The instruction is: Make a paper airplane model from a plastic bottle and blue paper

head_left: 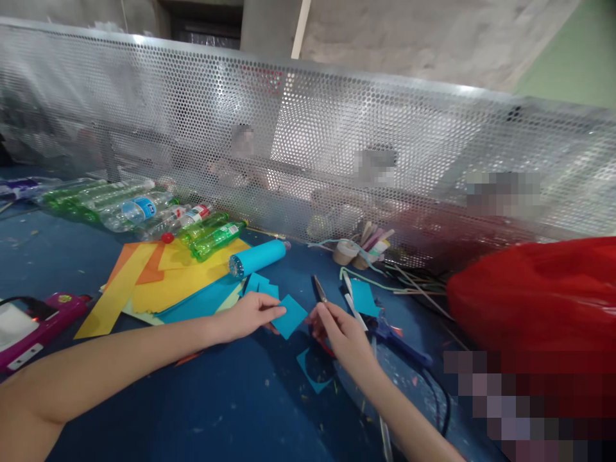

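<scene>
Between the thumb and fingers of my left hand (257,314) is a small square of blue paper (291,317). My right hand (339,330) is closed on a pair of scissors (319,289), whose blades point away from me; the handles are mostly covered by my fingers. The blades are apart from the paper. Below my hands a curved blue paper offcut (312,378) lies on the table. More cut blue paper pieces (260,283) lie just behind my left hand, beside a bottle wrapped in blue paper (260,258).
Yellow paper sheets (192,282) and several plastic bottles (139,208) lie at the left. A magenta power strip (43,327) is at the left edge. A blue glue gun (399,339), paper cups (345,252) and a red bag (539,295) are at the right. A perforated metal screen (192,122) stands behind.
</scene>
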### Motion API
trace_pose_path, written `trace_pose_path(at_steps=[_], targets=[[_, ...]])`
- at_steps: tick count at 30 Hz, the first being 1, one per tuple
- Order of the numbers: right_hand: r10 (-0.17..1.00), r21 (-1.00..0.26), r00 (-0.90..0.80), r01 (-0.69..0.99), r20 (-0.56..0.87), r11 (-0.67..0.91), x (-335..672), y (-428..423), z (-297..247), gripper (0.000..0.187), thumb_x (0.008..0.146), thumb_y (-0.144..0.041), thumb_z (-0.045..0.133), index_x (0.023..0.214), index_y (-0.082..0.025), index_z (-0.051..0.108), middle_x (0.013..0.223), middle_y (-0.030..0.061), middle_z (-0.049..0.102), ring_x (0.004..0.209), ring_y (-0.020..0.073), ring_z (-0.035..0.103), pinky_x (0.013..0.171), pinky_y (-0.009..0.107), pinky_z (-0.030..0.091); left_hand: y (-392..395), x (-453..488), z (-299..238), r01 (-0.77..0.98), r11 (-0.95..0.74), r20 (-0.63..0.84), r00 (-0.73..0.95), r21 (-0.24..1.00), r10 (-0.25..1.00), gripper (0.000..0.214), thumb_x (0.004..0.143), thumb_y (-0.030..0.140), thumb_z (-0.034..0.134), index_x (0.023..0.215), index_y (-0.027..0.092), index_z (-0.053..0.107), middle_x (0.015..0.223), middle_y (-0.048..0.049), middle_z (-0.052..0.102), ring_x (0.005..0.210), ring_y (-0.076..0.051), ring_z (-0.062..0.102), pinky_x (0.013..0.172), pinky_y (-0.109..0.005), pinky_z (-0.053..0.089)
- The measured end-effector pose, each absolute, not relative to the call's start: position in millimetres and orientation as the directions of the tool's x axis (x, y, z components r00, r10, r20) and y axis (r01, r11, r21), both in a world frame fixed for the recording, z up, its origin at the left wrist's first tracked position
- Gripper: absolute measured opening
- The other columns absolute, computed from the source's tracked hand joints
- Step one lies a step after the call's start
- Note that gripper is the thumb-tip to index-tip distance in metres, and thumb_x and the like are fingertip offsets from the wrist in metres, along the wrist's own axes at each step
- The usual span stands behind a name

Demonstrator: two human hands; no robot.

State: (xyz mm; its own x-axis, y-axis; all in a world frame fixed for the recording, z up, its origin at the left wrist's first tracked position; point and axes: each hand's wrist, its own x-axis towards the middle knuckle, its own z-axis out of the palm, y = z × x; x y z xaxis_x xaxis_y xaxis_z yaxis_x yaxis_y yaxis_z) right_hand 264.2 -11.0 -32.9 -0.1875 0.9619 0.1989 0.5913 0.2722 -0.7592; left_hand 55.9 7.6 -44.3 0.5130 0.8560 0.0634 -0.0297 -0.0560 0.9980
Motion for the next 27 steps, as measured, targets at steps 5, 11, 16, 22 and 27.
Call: trace_pose_path(at_steps=[5, 11, 16, 22, 27], targets=[[0.955, 0.035, -0.113, 0.994, 0.274, 0.107, 288.9, -5.3, -31.9, 0.021, 0.085, -0.035, 0.049, 0.077, -0.016, 0.053, 0.077, 0.0152, 0.063, 0.074, 0.0301, 0.062, 0.062, 0.035, 0.042, 11.2, 54.2, -44.4, -0.116, 0.054, 0.009, 0.484, 0.992, 0.875, 0.035, 0.077, 0.044, 0.062, 0.062, 0.015, 0.052, 0.061, 0.0035, 0.050, 0.061, -0.010, 0.053, 0.072, -0.031, 0.052], [0.999, 0.055, -0.045, 0.998, 0.029, 0.043, 289.6, -7.6, -35.3, 0.027, 0.088, -0.040, 0.046, 0.084, -0.015, 0.053, 0.075, 0.0139, 0.065, 0.076, 0.0302, 0.065, 0.056, 0.031, 0.039, 12.7, 53.5, -46.3, -0.188, 0.163, -0.054, 0.481, 0.969, 0.875, 0.028, 0.076, 0.039, 0.066, 0.077, 0.011, 0.065, 0.077, -0.0073, 0.066, 0.070, -0.015, 0.062, 0.071, -0.029, 0.050], [0.995, -0.314, 0.086, 0.944, -0.050, -0.097, 292.6, 4.7, -33.0, 0.021, 0.085, -0.033, 0.047, 0.069, -0.019, 0.050, 0.066, 0.0101, 0.062, 0.066, 0.0265, 0.063, 0.055, 0.031, 0.037, 16.0, 52.2, -44.7, -0.231, 0.136, -0.009, 0.478, 0.964, 0.878, 0.031, 0.078, 0.041, 0.063, 0.083, 0.010, 0.066, 0.079, -0.0099, 0.068, 0.073, -0.018, 0.065, 0.070, -0.030, 0.051], [0.994, -0.657, -0.017, 0.752, -0.106, -0.057, 287.4, 6.2, -24.8, 0.025, 0.083, -0.039, 0.042, 0.071, -0.020, 0.052, 0.065, 0.0043, 0.063, 0.062, 0.0186, 0.061, 0.055, 0.027, 0.044, 22.9, 46.5, -34.9, -0.246, 0.117, 0.021, 0.496, 0.962, 0.868, 0.034, 0.079, 0.043, 0.062, 0.084, 0.010, 0.066, 0.082, -0.0113, 0.069, 0.078, -0.019, 0.066, 0.074, -0.031, 0.051], [0.979, -0.980, -0.204, 0.191, 0.020, 0.059, 270.6, -8.6, -20.5, 0.033, 0.065, -0.037, 0.067, 0.090, -0.019, 0.055, 0.103, 0.0104, 0.066, 0.085, 0.0226, 0.065, 0.073, 0.034, 0.051, 27.0, 43.3, -27.7, -0.273, 0.133, 0.020, 0.493, 0.953, 0.870, 0.030, 0.076, 0.041, 0.065, 0.081, 0.011, 0.065, 0.079, -0.0101, 0.069, 0.075, -0.019, 0.066, 0.072, -0.031, 0.052]])
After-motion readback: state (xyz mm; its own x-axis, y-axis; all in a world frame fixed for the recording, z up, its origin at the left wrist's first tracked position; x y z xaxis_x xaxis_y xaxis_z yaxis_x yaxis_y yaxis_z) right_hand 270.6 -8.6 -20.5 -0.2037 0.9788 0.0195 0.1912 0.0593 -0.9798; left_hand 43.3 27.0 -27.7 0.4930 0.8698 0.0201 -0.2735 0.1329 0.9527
